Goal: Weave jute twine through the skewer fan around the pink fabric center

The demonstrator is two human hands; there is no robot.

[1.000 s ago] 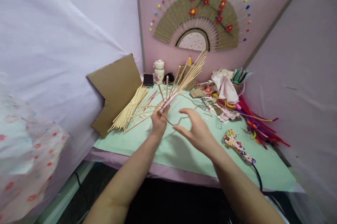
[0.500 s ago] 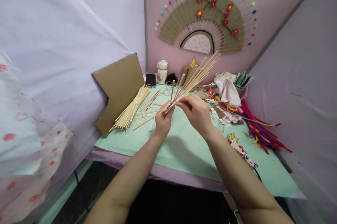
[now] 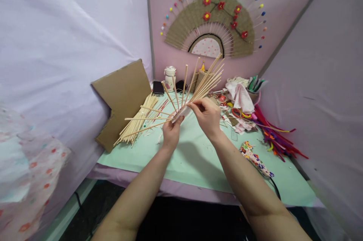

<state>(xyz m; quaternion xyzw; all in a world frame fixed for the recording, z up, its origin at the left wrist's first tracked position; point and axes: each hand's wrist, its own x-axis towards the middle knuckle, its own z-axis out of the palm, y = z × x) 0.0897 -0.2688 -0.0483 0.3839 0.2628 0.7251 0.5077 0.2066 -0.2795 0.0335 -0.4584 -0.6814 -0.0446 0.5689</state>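
Observation:
A fan of thin wooden sticks [image 3: 195, 82], joined at one end by a white piece, is held up above the green mat [image 3: 198, 158]. My left hand [image 3: 171, 131] is closed round the joined end from below. My right hand [image 3: 207, 114] pinches the sticks just right of that joint, fingers curled. Some sticks splay left and upward, the rest stay bunched pointing up to the right.
A loose bundle of sticks [image 3: 137, 120] lies left on the mat beside a cardboard sheet [image 3: 121, 97]. A patterned glue gun [image 3: 253, 158] and coloured pipe cleaners [image 3: 275, 135] lie right. Cloth scraps, scissors, a cup and a phone sit at the back under a finished wall fan [image 3: 212, 25].
My right hand came from open above the mat up to the sticks and closed on them. The sticks now spread wider, several splayed left.

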